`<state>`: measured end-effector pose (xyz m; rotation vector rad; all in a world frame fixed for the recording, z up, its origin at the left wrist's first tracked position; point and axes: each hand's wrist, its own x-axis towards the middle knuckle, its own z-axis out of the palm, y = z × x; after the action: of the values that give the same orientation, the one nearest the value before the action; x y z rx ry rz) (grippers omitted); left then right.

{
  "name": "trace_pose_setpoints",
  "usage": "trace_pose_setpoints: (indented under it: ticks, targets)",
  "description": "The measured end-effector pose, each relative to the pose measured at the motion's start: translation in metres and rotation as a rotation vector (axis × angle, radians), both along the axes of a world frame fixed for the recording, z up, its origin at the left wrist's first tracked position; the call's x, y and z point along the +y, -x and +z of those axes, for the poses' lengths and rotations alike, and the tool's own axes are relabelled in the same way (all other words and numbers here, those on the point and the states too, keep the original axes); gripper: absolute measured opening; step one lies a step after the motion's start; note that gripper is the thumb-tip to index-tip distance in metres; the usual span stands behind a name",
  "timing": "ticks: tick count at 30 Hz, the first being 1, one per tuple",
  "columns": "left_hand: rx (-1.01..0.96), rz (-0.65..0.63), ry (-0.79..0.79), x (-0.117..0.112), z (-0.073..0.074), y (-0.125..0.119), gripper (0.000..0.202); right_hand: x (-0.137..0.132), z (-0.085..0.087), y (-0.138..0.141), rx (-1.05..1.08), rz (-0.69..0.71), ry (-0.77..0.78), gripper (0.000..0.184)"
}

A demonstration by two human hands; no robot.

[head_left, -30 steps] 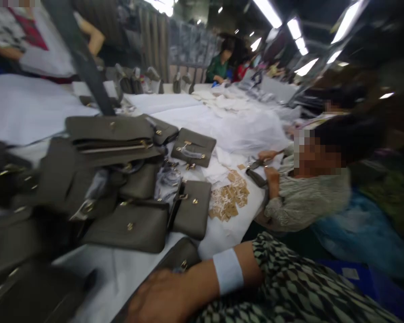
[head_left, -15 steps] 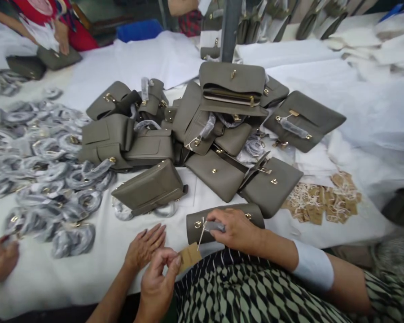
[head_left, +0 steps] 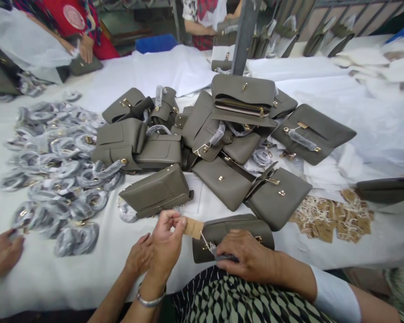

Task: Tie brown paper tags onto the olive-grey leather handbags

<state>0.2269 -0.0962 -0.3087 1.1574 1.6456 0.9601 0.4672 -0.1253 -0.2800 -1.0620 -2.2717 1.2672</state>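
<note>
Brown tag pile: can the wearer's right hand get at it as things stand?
Probably yes: the right hand must leave the wrapped handle, but open white cloth leads to the tag pile.

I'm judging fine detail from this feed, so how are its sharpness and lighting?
Head view: the kraft tag in the left hand is soft, its print unreadable; head view: light is fairly even, shadows on the white tablecloth faint; head view: the plastic sheeting at right looks pale and washed out, its folds indistinct; head view: the edges look stretched, wide-angle style.
</note>
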Motion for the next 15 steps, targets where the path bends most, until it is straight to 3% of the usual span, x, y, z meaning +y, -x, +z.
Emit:
trace_pose_setpoints:
  ticks: [2, 4, 8, 11, 15]
  targets:
    - [-0.031, -0.071, 0.028, 0.023, -0.001, -0.018, 0.027, 0.004, 0.001, -0.004, 0.048, -0.018, 0.061, 0.022]
    - [-0.051, -0.152, 0.089, 0.038, -0.014, -0.028, 0.025, 0.012, -0.001, -0.012, 0.068, -0.137, 0.096, 0.029]
    - [-0.089, -0.386, 0.307, 0.041, -0.048, -0.037, 0.023, 0.031, -0.017, -0.038, -0.045, -0.437, 0.1, 0.014]
    - [-0.125, -0.481, 0.428, 0.034, -0.064, -0.04, 0.025, 0.043, -0.032, -0.051, -0.19, -0.361, 0.147, 0.012]
    - [-0.234, -0.5, 0.48, 0.031, -0.071, -0.042, 0.027, 0.059, -0.041, -0.044, -0.22, -0.085, 0.122, 0.028]
